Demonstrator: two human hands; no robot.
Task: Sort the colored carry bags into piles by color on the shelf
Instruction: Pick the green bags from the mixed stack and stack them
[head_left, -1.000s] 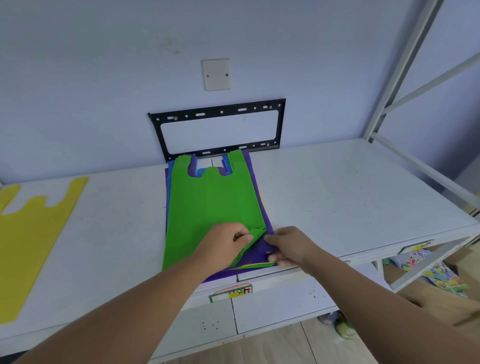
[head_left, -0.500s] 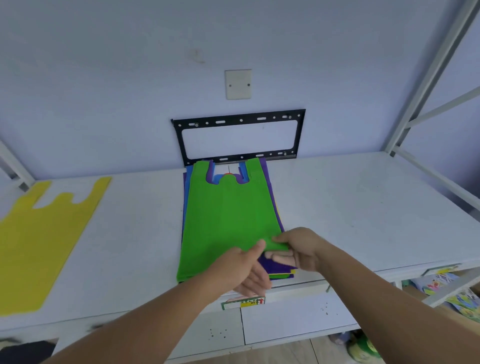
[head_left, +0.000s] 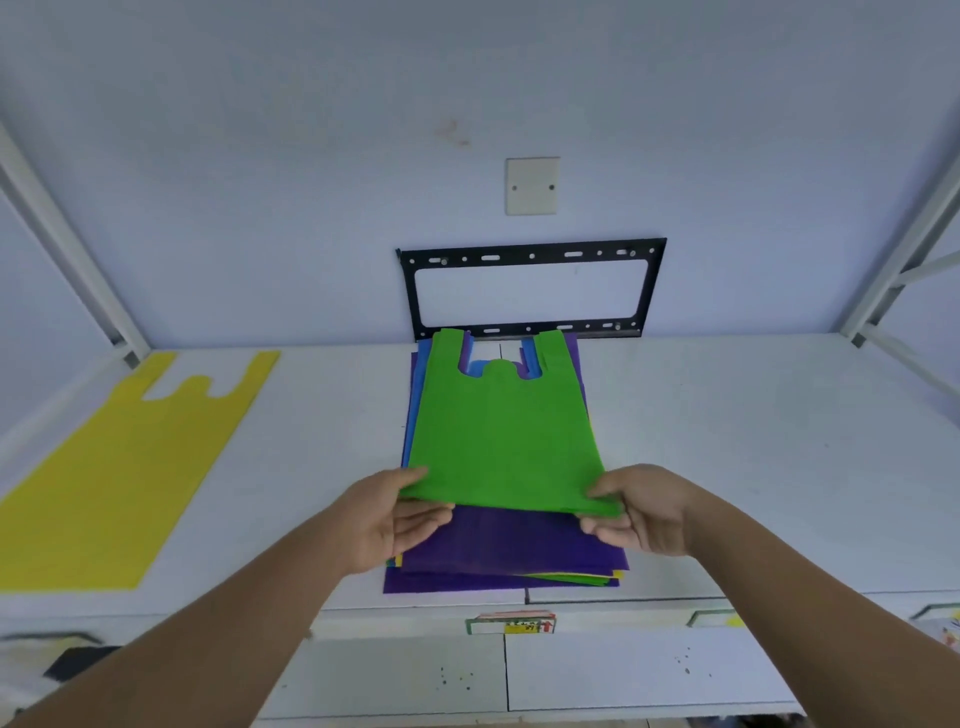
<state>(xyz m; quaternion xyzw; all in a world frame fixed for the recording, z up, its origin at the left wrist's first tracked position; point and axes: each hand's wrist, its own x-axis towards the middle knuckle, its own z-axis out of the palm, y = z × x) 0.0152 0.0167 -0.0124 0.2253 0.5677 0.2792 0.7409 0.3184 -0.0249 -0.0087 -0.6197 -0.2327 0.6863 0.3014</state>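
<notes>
L hand (head_left: 395, 514) is pinching the near-left corner of the green bag (head_left: 504, 441), thumb on top, fingers curled under. R hand (head_left: 639, 512) is gripping the near-right corner the same way, thumb over the edge & fingers beneath. Both are holding the bag's near edge up off the pile (head_left: 498, 583). The far end w/ the two handles is lying low over the pile, close to the wall.

Under it a purple bag (head_left: 519, 545) is lying on top of the pile, mid shelf (head_left: 753, 467), by the front edge. Thin strips of yellow & green are peeking out at the pile's near-right corner. A blue bag (head_left: 411, 415) is showing along the left side. Can't tell how many bags the pile is holding.

A yellow bag (head_left: 119, 467) is lying flat alone at the shelf's left end, well apart from the pile, handles pointing at the wall.

A black metal frame (head_left: 530, 254) is sitting on the wall just behind the pile, w/ a white plate (head_left: 532, 185) above it. A small label (head_left: 511, 623) is sticking to the shelf front below the pile.
</notes>
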